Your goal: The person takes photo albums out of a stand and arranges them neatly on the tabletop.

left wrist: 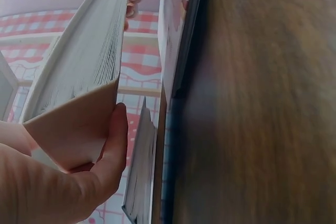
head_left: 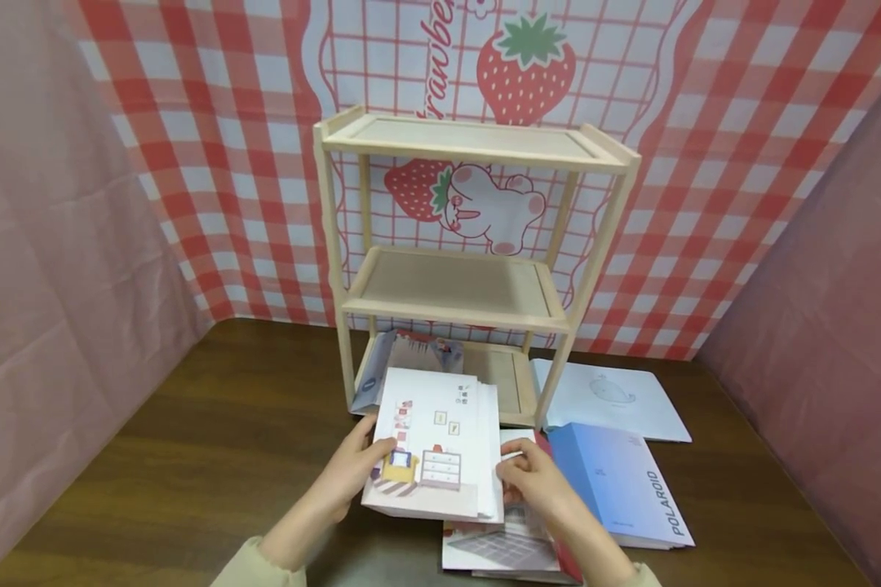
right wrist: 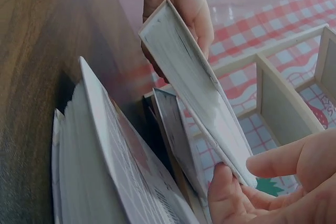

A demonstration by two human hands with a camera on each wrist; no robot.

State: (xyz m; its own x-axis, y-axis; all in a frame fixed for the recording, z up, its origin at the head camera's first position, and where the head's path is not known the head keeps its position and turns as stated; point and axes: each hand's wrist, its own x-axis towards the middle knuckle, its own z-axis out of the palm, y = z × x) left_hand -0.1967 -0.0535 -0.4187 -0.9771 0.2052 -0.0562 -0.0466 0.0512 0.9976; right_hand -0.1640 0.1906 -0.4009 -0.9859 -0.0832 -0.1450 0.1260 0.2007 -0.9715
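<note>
A thick white photo album (head_left: pixel 433 416) with a drawn dresser and yellow armchair on its cover is held up in front of the shelf. My left hand (head_left: pixel 348 469) grips its spine side, thumb on the front cover. In the left wrist view the left fingers wrap the spine, and the stacked pages (left wrist: pixel 86 56) show from the end. At the opposite edge my right hand (head_left: pixel 532 481) pinches the cover between thumb and fingers. Below the held album, another illustrated album (head_left: pixel 502 550) lies on the table, partly hidden by it and the right hand.
A three-tier wooden shelf (head_left: pixel 455 314) stands at the back, with a grey-blue album (head_left: pixel 374 375) on its bottom tier. To the right lie a blue POLAROID album (head_left: pixel 624 481) and a pale album with a whale drawing (head_left: pixel 631 399). Pink cloth (head_left: pixel 815 244) hangs at both sides.
</note>
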